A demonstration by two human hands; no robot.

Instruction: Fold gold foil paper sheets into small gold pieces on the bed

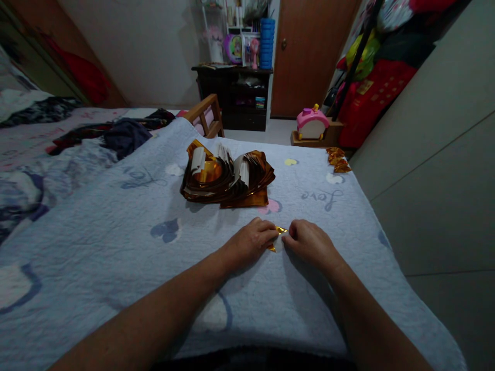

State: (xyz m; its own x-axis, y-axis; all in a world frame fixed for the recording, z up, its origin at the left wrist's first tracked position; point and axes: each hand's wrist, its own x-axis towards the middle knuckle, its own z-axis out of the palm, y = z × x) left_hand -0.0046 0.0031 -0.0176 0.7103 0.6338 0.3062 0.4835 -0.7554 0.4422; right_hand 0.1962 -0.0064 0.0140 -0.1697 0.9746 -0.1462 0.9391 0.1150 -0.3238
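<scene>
A small piece of gold foil paper (281, 230) with a pale underside lies partly folded on the bed cover. My left hand (255, 238) is closed over its left part, and its fingers hide much of the paper. At the paper's right side my right hand (308, 242) has its fingertips pinched together; whether they grip the edge is hidden. Beyond my hands rests a large curled stack of gold foil sheets (228, 180), with white backs showing between them. Several folded gold pieces (339, 160) sit near the far right corner of the bed.
The light blue bed cover (185, 299) has hearts and lettering. Clothes (127, 138) are heaped at the left. A wooden rail (204, 111) stands at the bed's far edge, with a dark cabinet (232, 98) behind it. A pink and white toy (312, 123) and a pale cupboard (433, 170) are right.
</scene>
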